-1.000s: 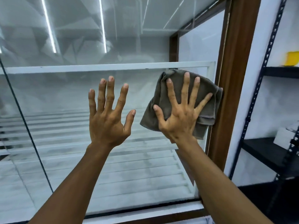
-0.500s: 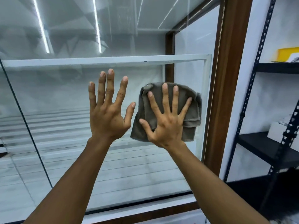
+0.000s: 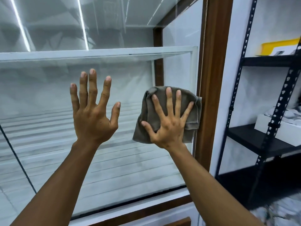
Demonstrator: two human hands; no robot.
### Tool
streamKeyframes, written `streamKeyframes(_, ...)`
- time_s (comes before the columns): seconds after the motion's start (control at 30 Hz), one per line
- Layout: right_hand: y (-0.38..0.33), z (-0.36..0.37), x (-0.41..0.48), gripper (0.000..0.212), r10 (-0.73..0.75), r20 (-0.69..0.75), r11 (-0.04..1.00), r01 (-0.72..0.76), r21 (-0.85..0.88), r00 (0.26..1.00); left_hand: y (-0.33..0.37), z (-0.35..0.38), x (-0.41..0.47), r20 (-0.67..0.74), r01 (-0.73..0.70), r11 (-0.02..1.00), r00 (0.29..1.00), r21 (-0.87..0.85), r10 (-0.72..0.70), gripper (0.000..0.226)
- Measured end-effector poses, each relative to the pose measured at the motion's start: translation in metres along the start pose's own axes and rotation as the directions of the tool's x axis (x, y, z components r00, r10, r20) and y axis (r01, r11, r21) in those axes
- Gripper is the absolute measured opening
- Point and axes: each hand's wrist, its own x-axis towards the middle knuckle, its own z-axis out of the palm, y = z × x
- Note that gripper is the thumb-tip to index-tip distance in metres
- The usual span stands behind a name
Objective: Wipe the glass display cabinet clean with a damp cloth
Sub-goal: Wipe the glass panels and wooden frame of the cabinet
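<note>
1. Here, the right hand (image 3: 169, 126) lies flat with fingers spread, pressing a grey cloth (image 3: 187, 111) against the glass (image 3: 48, 128) of the display cabinet (image 3: 97, 53).
2. The cloth sits at about 3 o'clock on the pane, its right edge touching the brown wooden frame (image 3: 211, 79).
3. The left hand (image 3: 92, 115) is raised at the cloth's 9 o'clock, fingers spread, holding nothing; whether it touches the glass cannot be told.
4. A black metal shelf rack (image 3: 260, 141) stands at 3 o'clock beyond the frame.
</note>
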Motion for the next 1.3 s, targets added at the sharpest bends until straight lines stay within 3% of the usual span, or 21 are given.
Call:
streamKeyframes(0.2,0.001,0.001,0.000,0.085,0.035,-0.006,0.999,-0.035,0.014,0.999,0.014,0.002,-0.008,-0.010,0.068,0.995,0.998,-0.066,-0.069,0.068)
streamKeyframes(0.4,0.003,0.007,-0.029,0.086,-0.125,0.029,0.992,0.126,-0.033,0.992,0.033,0.010,-0.042,0.051,0.050,0.996,0.998,-0.079,-0.046,0.072)
streamKeyframes(0.57,-0.009,0.011,-0.042,0.084,-0.070,0.022,0.998,0.070,0.009,0.997,0.039,0.012,-0.064,0.072,0.060,0.993,0.996,-0.104,-0.053,0.072)
streamKeyframes(0.73,0.021,0.008,-0.041,0.083,-0.271,0.046,0.961,0.273,-0.037,0.961,0.039,0.014,-0.069,0.056,0.048,0.993,0.998,-0.107,-0.042,0.068)
streamKeyframes(0.9,0.023,0.014,-0.061,0.086,-0.095,0.017,0.995,0.095,-0.010,0.995,0.042,0.015,-0.072,0.052,0.069,0.992,0.997,-0.104,-0.064,0.068)
streamKeyframes(1.03,0.019,0.023,-0.109,0.085,-0.159,0.084,0.987,0.159,0.007,0.984,0.041,0.015,-0.074,0.048,0.062,0.991,0.997,-0.115,-0.057,0.068)
streamKeyframes(1.1,0.028,0.019,-0.087,0.085,-0.169,0.043,0.986,0.169,-0.009,0.985,0.041,0.015,-0.076,0.052,0.062,0.992,0.997,-0.111,-0.057,0.068)
streamKeyframes(1.2,0.023,0.012,-0.040,0.085,-0.031,-0.043,1.000,0.030,-0.007,0.999,0.042,0.015,-0.077,0.053,0.065,0.992,0.997,-0.111,-0.059,0.068)
streamKeyframes(1.3,-0.002,0.016,-0.056,0.085,0.021,-0.023,1.000,-0.020,0.013,1.000,0.042,0.012,-0.076,0.050,0.060,0.991,0.997,-0.120,-0.055,0.068)
